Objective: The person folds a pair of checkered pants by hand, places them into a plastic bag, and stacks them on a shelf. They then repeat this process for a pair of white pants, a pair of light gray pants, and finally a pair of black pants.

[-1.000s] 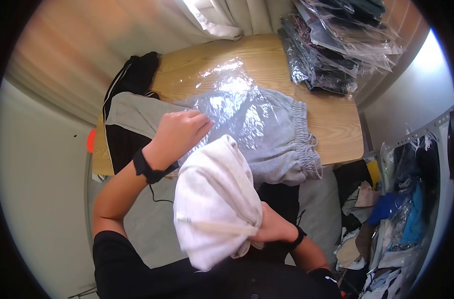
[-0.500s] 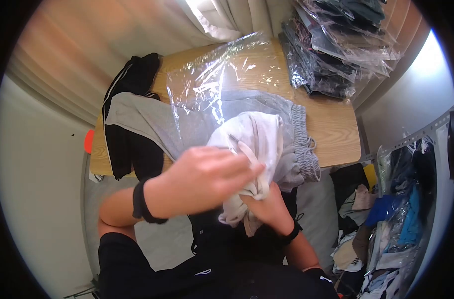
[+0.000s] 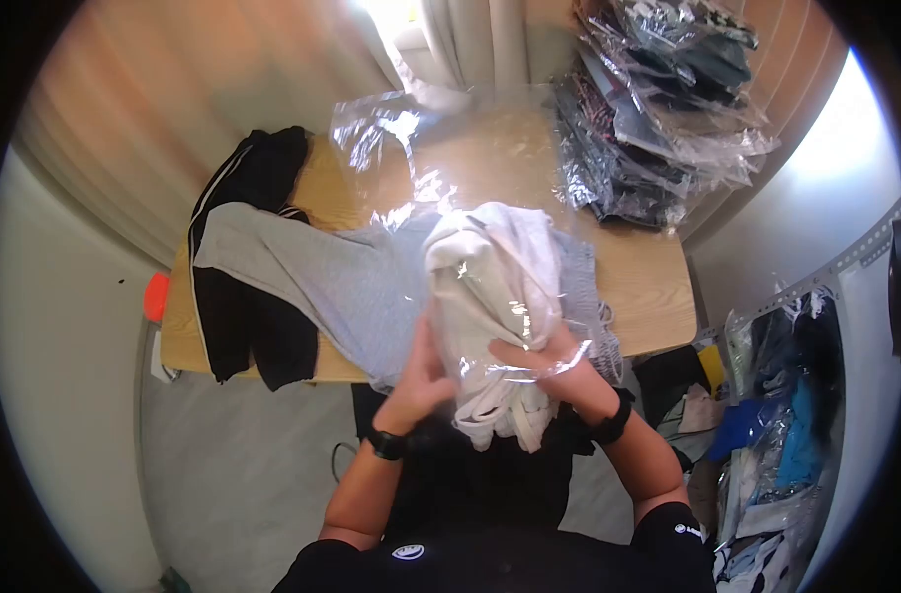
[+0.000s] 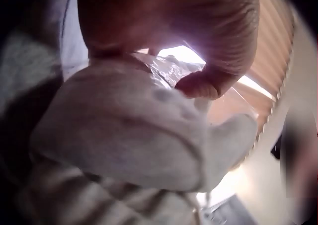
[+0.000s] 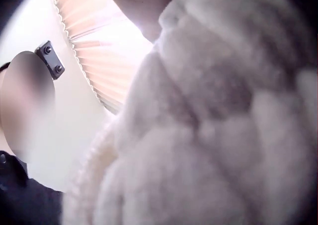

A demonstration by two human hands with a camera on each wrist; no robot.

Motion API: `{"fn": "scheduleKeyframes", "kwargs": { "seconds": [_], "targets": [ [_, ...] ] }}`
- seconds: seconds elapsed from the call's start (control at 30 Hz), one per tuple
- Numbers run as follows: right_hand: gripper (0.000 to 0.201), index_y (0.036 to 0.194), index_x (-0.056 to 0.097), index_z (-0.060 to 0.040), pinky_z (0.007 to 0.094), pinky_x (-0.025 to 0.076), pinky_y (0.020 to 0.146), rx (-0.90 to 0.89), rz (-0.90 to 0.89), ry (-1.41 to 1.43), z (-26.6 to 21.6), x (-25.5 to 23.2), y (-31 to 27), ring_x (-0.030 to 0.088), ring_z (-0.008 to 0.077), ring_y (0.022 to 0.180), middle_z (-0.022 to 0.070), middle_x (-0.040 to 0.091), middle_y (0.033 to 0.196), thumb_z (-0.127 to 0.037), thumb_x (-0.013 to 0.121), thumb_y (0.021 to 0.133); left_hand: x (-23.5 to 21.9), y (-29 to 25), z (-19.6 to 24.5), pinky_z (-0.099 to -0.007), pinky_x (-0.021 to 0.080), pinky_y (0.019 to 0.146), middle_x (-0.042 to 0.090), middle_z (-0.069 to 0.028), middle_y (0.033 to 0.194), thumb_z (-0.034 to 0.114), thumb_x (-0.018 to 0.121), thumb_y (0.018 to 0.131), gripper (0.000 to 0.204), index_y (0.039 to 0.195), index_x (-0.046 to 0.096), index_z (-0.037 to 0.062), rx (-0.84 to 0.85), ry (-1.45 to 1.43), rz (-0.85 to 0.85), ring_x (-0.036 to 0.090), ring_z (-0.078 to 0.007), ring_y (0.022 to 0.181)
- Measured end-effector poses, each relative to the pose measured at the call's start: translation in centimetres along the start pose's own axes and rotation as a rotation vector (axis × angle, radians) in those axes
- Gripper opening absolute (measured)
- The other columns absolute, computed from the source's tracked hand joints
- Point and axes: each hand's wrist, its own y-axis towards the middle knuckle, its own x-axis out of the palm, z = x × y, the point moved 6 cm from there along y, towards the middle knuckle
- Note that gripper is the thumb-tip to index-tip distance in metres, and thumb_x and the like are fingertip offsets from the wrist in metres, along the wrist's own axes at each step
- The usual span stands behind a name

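Observation:
Over the table's front edge is a bundled off-white garment [image 3: 495, 267], its upper part covered by a clear plastic bag [image 3: 386, 133]. The loose end of the bag spreads away over the table. My right hand [image 3: 549, 361] grips the garment's lower right side, with the shiny bag edge lying across the fingers. On the opposite side, my left hand [image 3: 421, 381] holds the bag's edge beside the bundle; its fingertips are partly hidden. In the left wrist view the thumb [image 4: 203, 86] bends in by the plastic. Pale folds of the garment [image 5: 198, 120] fill the right wrist view.
Grey sweatpants [image 3: 342, 272] lie across the wooden table [image 3: 648, 287], over black trousers [image 3: 238, 296] with white stripes. At the back right rises a stack of bagged clothes [image 3: 668, 119]. More clothes [image 3: 757, 445] crowd a shelf at right. Curtains [image 3: 223, 99] hang behind the table.
The plastic bag, earlier flat on the sweatpants, now covers the garment's upper part. My left hand has gone from over the garment to its left side. The garment has moved up and right.

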Motion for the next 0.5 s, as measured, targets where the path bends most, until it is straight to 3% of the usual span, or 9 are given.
{"fn": "scheduleKeyframes", "kwargs": {
  "seconds": [0.1,0.13,0.23,0.3,0.37,0.4,0.5],
  "targets": [
    [0.066,0.136,0.043,0.0045,0.0312,0.045,0.095,0.027,-0.074,0.112,-1.8,0.1,1.5,0.054,0.0161,0.113,0.0126,0.058,0.127,-0.014,0.075,0.082,0.0,1.7,-1.8,-0.0407,0.021,0.118,0.016,-0.0162,0.158,0.008,0.063,0.063,0.113,0.155,-0.002,0.0101,-0.017,-0.532,0.064,0.023,-0.0291,0.145],
    [0.06,0.138,0.043,0.004,0.032,0.043,0.099,0.036,-0.054,0.112,-2.6,-0.3,1.9,0.054,0.0174,0.117,0.0114,0.057,0.128,-0.015,0.068,0.087,-0.7,1.9,-2.0,-0.0417,0.026,0.116,0.017,-0.017,0.157,0.011,0.068,0.069,0.112,0.155,-0.005,0.0125,0.039,-0.503,0.044,0.028,-0.0296,0.143],
    [0.064,0.14,0.036,0.0057,0.0328,0.041,0.102,0.326,0.015,0.548,0.8,-1.8,2.6,0.049,0.0198,0.123,0.0141,0.051,0.135,-0.024,0.064,0.09,-1.6,0.7,-4.9,-0.0419,0.027,0.116,0.024,-0.0165,0.156,0.016,0.07,0.075,0.103,0.155,0.005,0.0077,-0.319,-0.612,0.235,0.034,-0.0296,0.139],
    [0.067,0.145,0.029,0.0051,0.0326,0.038,0.106,0.262,0.1,0.431,2.7,-3.1,1.6,0.045,0.0227,0.128,0.0166,0.045,0.14,-0.022,0.059,0.091,-3.0,-1.5,-6.3,-0.0418,0.031,0.114,0.038,-0.0161,0.149,0.032,0.061,0.086,0.08,0.15,0.023,0.0009,-0.155,-0.342,0.177,0.041,-0.0297,0.135],
    [0.073,0.147,0.024,0.0047,0.0336,0.035,0.108,0.226,0.135,0.41,5.0,-3.5,-1.0,0.043,0.0237,0.13,0.0176,0.041,0.143,-0.02,0.062,0.089,-2.9,-1.5,-9.0,-0.0421,0.031,0.114,0.043,-0.016,0.146,0.04,0.055,0.09,0.075,0.147,0.03,-0.0013,-0.157,-1.169,0.129,0.043,-0.03,0.134],
    [0.076,0.147,0.023,0.0047,0.0348,0.034,0.109,0.181,0.163,0.401,5.1,-3.1,-2.5,0.042,0.024,0.132,0.0177,0.04,0.144,-0.02,0.064,0.087,-2.9,-1.6,-8.8,-0.0434,0.03,0.114,0.042,-0.0173,0.147,0.052,0.045,0.091,0.079,0.148,0.029,0.0007,-0.159,-1.066,0.199,0.042,-0.0312,0.135],
    [0.088,0.148,0.02,0.0029,0.039,0.029,0.113,0.157,0.266,0.423,5.3,-2.2,-7.7,0.034,0.0242,0.138,0.0163,0.033,0.149,-0.022,0.072,0.081,-3.1,-2.6,-9.1,-0.0455,0.029,0.115,0.041,-0.017,0.148,0.055,0.043,0.091,0.08,0.148,0.03,0.0016,-0.278,-1.011,0.294,0.041,-0.0323,0.135]
  ]
}}
